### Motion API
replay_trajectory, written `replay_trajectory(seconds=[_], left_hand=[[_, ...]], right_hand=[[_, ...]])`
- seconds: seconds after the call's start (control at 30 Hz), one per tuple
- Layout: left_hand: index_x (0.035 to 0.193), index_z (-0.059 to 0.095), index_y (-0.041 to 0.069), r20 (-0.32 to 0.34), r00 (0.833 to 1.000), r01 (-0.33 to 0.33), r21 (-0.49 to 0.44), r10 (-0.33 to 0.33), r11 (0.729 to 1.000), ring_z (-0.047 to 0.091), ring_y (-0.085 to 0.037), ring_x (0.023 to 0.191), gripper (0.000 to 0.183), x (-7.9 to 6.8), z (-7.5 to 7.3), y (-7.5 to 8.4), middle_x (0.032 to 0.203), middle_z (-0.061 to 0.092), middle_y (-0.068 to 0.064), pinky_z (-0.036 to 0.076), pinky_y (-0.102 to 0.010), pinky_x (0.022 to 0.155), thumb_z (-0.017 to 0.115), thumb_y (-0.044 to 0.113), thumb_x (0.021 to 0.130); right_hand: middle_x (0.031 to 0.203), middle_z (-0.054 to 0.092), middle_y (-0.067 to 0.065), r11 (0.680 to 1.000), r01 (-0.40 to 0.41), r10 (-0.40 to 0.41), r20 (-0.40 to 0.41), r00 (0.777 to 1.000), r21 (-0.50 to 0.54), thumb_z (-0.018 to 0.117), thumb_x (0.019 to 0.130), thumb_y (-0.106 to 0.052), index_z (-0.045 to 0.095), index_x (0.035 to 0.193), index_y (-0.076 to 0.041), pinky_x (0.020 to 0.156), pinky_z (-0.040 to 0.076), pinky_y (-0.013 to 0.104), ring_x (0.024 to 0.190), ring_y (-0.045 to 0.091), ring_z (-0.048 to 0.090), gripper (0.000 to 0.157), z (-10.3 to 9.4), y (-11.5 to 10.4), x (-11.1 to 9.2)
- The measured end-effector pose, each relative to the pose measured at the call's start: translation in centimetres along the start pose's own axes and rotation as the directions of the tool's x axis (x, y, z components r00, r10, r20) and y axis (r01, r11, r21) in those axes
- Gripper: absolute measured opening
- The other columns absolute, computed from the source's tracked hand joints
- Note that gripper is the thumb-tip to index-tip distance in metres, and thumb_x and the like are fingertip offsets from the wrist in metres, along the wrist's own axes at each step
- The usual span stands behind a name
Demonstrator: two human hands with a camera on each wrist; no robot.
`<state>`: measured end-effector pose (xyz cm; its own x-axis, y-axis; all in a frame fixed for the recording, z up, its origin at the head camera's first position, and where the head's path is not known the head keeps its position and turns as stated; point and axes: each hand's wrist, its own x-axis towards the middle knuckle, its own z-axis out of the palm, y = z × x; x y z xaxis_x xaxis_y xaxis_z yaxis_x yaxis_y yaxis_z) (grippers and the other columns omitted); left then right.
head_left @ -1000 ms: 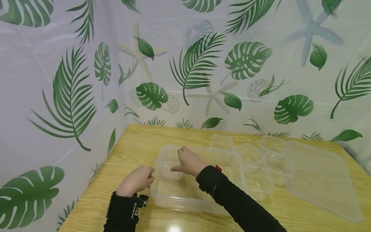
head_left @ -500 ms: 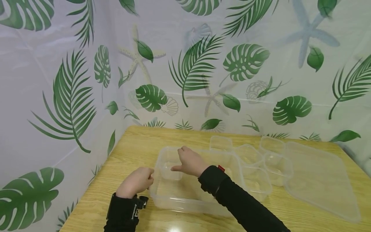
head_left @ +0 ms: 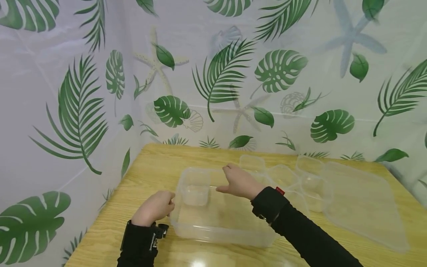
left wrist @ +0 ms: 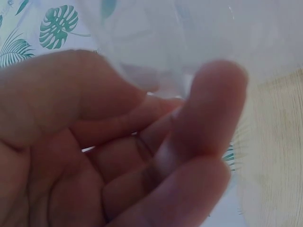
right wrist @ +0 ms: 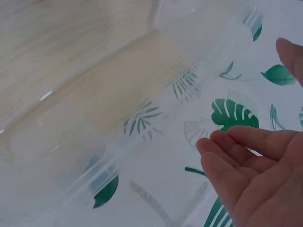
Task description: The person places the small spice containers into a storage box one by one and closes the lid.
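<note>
A large clear plastic box (head_left: 223,234) stands on the wooden table. Inside it, in the far left corner, sits a small clear plastic container (head_left: 195,196). My left hand (head_left: 154,208) holds the left rim of the large box; in the left wrist view, curled fingers and the thumb (left wrist: 71,90) lie on either side of the clear plastic edge. Over the middle of the box hovers my right hand (head_left: 242,182), apart from the small container. Its fingers (right wrist: 258,163) are extended and nothing is between them and the thumb.
Right of the large box stand several more small clear containers, among them a back one (head_left: 310,165) and a nearer one (head_left: 313,191). Farther right lies a large, flat translucent lid (head_left: 365,207). A leaf-printed sheet (head_left: 213,74) hangs behind the table (head_left: 156,159).
My right hand has let go of the small container in the far left corner and moved right. The left hand stays on the box's rim.
</note>
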<state>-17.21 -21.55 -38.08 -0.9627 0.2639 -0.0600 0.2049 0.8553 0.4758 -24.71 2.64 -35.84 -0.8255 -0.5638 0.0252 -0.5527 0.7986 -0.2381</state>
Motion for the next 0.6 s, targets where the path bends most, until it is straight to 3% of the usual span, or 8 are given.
replay_trajectory(seconds=[0.3,0.6], left_hand=[[0.064,0.048,0.007,-0.001,1.0,-0.004,0.016,0.004,1.0,0.042,-0.012,0.047,0.022,0.0,0.0,0.3,0.055,0.045,-0.001,0.031,-0.024,0.046,0.049,-0.001,0.084],[0.063,0.046,0.007,-0.008,1.0,-0.009,-0.001,0.009,1.0,0.042,-0.012,0.047,0.022,-0.1,-0.1,0.3,0.055,0.045,-0.001,0.031,-0.025,0.046,0.049,-0.002,0.084]], right_hand=[[0.126,0.038,0.029,0.994,-0.059,0.059,0.007,0.998,0.091,0.065,0.079,-0.033,0.037,0.127,0.012,0.088,0.037,0.044,0.112,0.039,0.041,0.071,-2.2,3.4,-3.8],[0.122,0.036,0.036,0.985,-0.122,0.131,-0.063,0.989,0.123,0.065,0.079,-0.031,0.036,0.125,0.016,0.088,0.033,0.052,0.112,0.048,0.035,0.072,-4.2,7.5,-8.0]])
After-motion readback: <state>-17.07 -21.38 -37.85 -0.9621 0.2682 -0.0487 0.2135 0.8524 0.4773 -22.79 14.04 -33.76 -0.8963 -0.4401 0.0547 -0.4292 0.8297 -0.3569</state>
